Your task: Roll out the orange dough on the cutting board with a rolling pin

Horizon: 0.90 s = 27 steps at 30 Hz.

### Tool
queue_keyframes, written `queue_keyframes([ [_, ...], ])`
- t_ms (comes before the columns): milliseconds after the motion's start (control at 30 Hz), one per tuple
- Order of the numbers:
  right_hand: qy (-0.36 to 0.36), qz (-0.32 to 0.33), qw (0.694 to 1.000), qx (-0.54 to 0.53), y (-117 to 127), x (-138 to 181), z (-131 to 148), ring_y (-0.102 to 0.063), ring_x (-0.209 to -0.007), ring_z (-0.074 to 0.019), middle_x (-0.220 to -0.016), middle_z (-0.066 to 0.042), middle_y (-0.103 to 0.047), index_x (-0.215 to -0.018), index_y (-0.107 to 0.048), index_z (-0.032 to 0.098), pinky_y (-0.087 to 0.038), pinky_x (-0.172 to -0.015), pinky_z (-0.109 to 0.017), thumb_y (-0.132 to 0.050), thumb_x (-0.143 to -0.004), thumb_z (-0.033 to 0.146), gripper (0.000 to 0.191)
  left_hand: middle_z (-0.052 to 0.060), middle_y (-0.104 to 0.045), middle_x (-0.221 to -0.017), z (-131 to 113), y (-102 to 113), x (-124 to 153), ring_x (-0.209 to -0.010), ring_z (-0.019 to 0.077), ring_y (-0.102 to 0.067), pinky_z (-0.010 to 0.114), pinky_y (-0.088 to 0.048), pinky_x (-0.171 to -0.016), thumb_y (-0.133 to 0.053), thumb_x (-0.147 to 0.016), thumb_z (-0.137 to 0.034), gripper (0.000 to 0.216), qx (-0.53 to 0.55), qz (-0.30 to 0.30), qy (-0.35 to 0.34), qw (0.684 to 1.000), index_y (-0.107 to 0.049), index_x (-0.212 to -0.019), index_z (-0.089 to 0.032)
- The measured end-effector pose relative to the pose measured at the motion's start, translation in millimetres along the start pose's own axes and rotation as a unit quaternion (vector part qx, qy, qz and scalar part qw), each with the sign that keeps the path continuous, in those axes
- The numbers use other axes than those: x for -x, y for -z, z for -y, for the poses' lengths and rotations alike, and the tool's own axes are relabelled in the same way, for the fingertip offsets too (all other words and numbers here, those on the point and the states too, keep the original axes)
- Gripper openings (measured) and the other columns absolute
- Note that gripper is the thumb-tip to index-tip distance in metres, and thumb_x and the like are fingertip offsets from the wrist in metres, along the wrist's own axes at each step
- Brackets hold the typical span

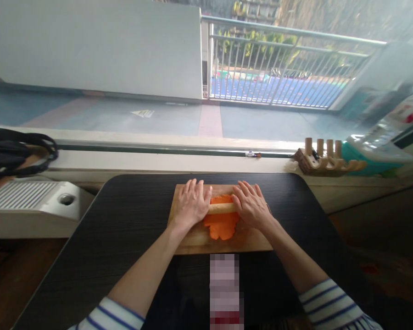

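Observation:
A pale wooden rolling pin (pixel 222 209) lies across a flattened sheet of orange dough-like material (pixel 223 228), which has a ragged near edge. Beneath them is a wooden board (pixel 187 247). My left hand (pixel 192 201) rests over the pin's left end, palm down, its fingers stretched forward. Over the right end lies my right hand (pixel 252 201), also palm down with outstretched fingers. Both hands are open and press on the pin from above; its ends are hidden under them. Part of the orange sheet shows beyond the pin.
The board is on a black table (pixel 131 215) by a window sill. A wooden rack with upright pegs (pixel 321 158), a teal box (pixel 358 153) and a clear plastic bottle (pixel 395 117) stand at right. A black bag (pixel 10 151) and white slatted unit (pixel 37 201) are at left.

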State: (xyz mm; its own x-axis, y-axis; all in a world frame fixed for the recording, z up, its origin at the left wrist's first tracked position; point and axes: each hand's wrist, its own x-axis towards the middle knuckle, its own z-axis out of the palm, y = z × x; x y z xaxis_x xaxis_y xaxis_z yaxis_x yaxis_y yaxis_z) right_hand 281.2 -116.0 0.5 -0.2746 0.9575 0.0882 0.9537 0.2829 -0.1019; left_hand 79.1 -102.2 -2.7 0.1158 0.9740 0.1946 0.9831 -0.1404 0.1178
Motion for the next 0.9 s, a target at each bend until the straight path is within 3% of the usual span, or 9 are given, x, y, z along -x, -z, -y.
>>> queue_keyframes([
  [167, 0.026, -0.026, 0.999, 0.017, -3, 28, 3, -0.027, -0.140, -0.0253, -0.150, -0.012, -0.037, -0.136, -0.047, 0.015, -0.018, -0.114, -0.051, -0.025, -0.099, 0.038, 0.049, 0.020, -0.045, -0.143, -2, 0, 24, -0.137, 0.0293, -0.036, 0.045, -0.024, -0.114, -0.025, -0.096, -0.048, 0.060, -0.020, -0.002, -0.042, 0.999, -0.047, -0.136, -0.008],
  [400, -0.050, 0.009, 0.999, -0.002, 0, -31, 2, -0.029, -0.140, -0.0265, -0.149, -0.012, -0.037, -0.137, -0.046, 0.018, -0.021, -0.111, -0.058, -0.028, -0.098, 0.034, 0.045, 0.018, -0.051, -0.137, 0, 5, -26, -0.131, 0.0287, -0.043, 0.044, -0.035, -0.107, -0.022, -0.097, -0.045, 0.058, 0.005, 0.041, 0.024, 0.999, -0.050, -0.131, -0.007],
  [533, -0.020, 0.003, 1.000, 0.009, 0, 0, 7, -0.031, -0.139, -0.0247, -0.147, -0.011, -0.041, -0.134, -0.049, 0.016, -0.020, -0.113, -0.053, -0.023, -0.099, 0.033, 0.047, 0.017, -0.046, -0.142, 1, 3, -6, -0.136, 0.0293, -0.036, 0.046, -0.028, -0.112, -0.020, -0.096, -0.050, 0.063, -0.003, 0.059, 0.000, 0.998, -0.046, -0.136, -0.009],
  [633, 0.000, -0.024, 0.999, 0.024, -2, 33, 11, -0.027, -0.140, -0.0247, -0.149, -0.012, -0.039, -0.137, -0.046, 0.011, -0.017, -0.115, -0.050, -0.022, -0.100, 0.035, 0.051, 0.018, -0.043, -0.144, -1, 3, 20, -0.138, 0.0286, -0.034, 0.045, -0.022, -0.114, -0.020, -0.096, -0.051, 0.065, -0.012, 0.033, -0.032, 0.999, -0.044, -0.138, -0.008],
  [700, 0.002, -0.022, 0.999, 0.025, -3, 37, 12, -0.027, -0.140, -0.0242, -0.149, -0.012, -0.038, -0.138, -0.046, 0.011, -0.017, -0.116, -0.049, -0.022, -0.100, 0.035, 0.051, 0.018, -0.044, -0.144, -2, 3, 26, -0.138, 0.0284, -0.034, 0.045, -0.022, -0.114, -0.020, -0.096, -0.051, 0.065, -0.015, 0.021, -0.036, 0.999, -0.045, -0.137, -0.008],
  [900, -0.047, 0.022, 0.999, 0.000, -1, -27, 4, -0.030, -0.139, -0.0241, -0.148, -0.010, -0.039, -0.137, -0.046, 0.017, -0.020, -0.113, -0.055, -0.024, -0.098, 0.034, 0.047, 0.018, -0.057, -0.130, 4, -1, -20, -0.125, 0.0294, -0.049, 0.045, -0.038, -0.103, -0.020, -0.097, -0.048, 0.060, 0.012, 0.002, 0.019, 1.000, -0.052, -0.127, -0.009],
])
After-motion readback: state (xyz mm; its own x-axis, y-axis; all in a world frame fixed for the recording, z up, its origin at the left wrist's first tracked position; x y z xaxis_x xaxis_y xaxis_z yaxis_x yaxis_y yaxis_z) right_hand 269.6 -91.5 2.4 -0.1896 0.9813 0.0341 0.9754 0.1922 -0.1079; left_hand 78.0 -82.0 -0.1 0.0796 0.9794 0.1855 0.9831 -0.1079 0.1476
